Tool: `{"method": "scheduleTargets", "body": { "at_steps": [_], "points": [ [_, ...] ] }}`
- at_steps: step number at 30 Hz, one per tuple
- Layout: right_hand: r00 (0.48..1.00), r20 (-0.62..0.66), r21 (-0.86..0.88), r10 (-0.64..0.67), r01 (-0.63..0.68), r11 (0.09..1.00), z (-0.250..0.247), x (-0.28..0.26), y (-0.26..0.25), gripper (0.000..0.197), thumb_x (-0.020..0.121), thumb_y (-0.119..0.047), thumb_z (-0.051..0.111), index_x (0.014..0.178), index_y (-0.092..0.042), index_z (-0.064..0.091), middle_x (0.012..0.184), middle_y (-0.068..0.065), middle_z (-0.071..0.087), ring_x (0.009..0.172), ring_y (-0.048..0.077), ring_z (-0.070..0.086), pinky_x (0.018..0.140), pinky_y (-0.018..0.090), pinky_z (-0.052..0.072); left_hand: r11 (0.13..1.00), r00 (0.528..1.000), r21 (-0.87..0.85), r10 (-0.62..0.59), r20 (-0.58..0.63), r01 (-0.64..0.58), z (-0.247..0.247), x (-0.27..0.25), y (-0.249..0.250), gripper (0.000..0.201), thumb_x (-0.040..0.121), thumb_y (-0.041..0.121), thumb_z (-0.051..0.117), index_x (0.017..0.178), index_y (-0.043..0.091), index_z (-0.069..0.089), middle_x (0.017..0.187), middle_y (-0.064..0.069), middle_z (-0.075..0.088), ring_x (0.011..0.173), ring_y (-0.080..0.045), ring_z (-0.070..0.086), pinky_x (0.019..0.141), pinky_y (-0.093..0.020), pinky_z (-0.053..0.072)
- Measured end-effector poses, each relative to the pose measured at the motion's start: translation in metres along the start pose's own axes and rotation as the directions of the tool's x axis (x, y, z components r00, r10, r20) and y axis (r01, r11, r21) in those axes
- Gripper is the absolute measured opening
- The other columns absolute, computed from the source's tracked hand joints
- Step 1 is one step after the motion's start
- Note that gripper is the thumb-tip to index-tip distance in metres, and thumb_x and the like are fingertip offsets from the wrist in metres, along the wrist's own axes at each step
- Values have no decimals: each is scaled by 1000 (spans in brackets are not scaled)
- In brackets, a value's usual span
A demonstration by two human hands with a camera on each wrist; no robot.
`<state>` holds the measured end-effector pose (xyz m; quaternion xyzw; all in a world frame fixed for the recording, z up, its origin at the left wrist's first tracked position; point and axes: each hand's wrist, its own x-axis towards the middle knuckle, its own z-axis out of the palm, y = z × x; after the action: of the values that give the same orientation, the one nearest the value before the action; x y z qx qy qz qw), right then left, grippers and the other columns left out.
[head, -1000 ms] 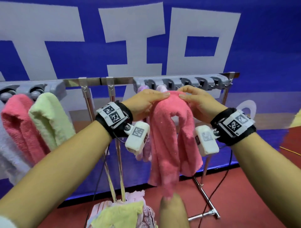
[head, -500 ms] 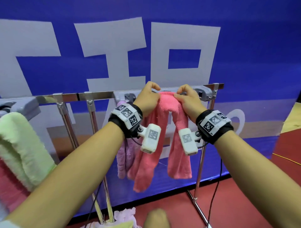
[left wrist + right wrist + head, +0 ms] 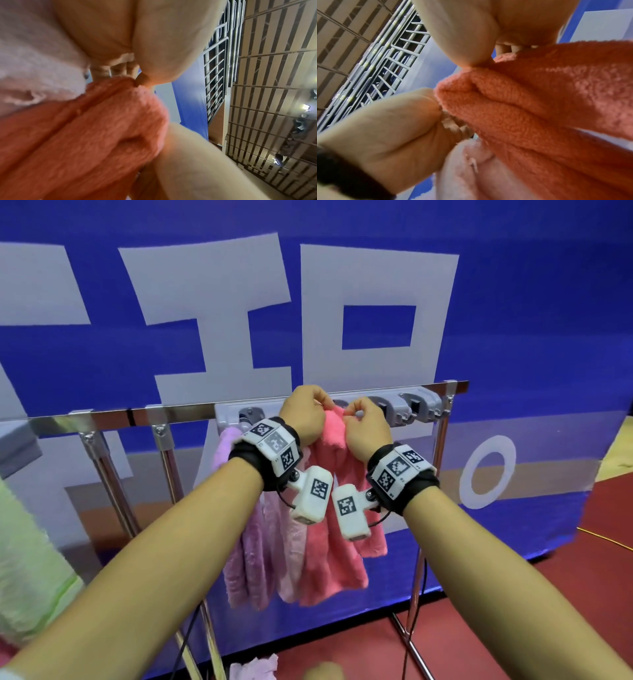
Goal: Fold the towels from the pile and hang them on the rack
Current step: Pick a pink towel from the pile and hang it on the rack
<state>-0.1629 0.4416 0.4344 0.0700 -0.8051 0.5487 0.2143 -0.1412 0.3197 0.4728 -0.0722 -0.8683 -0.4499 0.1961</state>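
A folded pink towel (image 3: 337, 542) hangs doubled from the grey clip holder (image 3: 404, 407) on the chrome rack rail (image 3: 191, 414). My left hand (image 3: 306, 414) and right hand (image 3: 364, 422) both pinch its top fold, up against the holder. The wrist views show the same pink towel (image 3: 85, 135) (image 3: 547, 101) bunched under my curled fingers. A lilac towel (image 3: 246, 559) and a pale pink towel (image 3: 291, 559) hang just left of it. Where the towel meets the clip is hidden by my hands.
A light green towel (image 3: 30, 559) hangs at the far left edge. Loose pile towels (image 3: 255, 667) lie on the red floor below. The rack's legs (image 3: 416, 594) and black cables run down near my arms. A blue banner stands behind.
My hands carried the pink towel up and away from me to the clip holder and changed from flat fingers over its fold to a pinch. The view shifted right and the rack looks farther off.
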Motion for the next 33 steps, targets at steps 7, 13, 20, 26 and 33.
{"method": "scheduleTargets", "body": {
  "at_steps": [7, 13, 20, 26, 33],
  "points": [
    [994, 61, 82, 91, -96, 992, 16, -3, 27, 20, 88, -20, 63, 73, -27, 51, 81, -2, 63, 73, 18, 57, 73, 31, 47, 980, 998, 188, 59, -7, -57, 7, -1, -10, 34, 82, -4, 50, 75, 23, 70, 99, -6, 70, 94, -21, 64, 78, -30, 52],
    [981, 180, -34, 70, -65, 997, 3, -12, 25, 15, 87, -13, 56, 82, -25, 65, 88, 2, 71, 83, 20, 65, 76, 33, 53, 930, 970, 280, 239, 38, -240, 3, -12, -14, 24, 86, 2, 59, 100, 19, 70, 97, 0, 65, 96, -19, 60, 80, -23, 43],
    [954, 165, -48, -251, 261, 964, -31, -50, 9, 61, 66, -24, 51, 126, -18, 62, 119, -5, 64, 108, 9, 59, 89, 25, 51, 972, 970, 3, 234, 69, -235, -14, -50, -13, 48, 75, 6, 50, 121, 17, 58, 119, -1, 63, 114, -12, 59, 97, -24, 46],
    [884, 366, -136, -292, 361, 923, -18, -51, 6, 72, 72, -13, 74, 138, -15, 46, 125, 4, 62, 110, 20, 61, 95, 37, 50, 954, 985, -283, -56, 164, 102, 8, -68, -5, 61, 58, 7, 54, 118, 15, 49, 109, -3, 59, 94, -16, 61, 66, -25, 51],
    [899, 376, -195, -225, 314, 929, -17, -35, 10, 73, 73, 2, 55, 141, -22, 43, 127, 4, 63, 116, 21, 61, 98, 39, 50, 769, 966, -592, -128, 224, 239, 13, -67, 9, 23, 73, 2, 48, 88, 13, 62, 83, -8, 59, 61, -6, 59, 48, -15, 44]
  ]
}}
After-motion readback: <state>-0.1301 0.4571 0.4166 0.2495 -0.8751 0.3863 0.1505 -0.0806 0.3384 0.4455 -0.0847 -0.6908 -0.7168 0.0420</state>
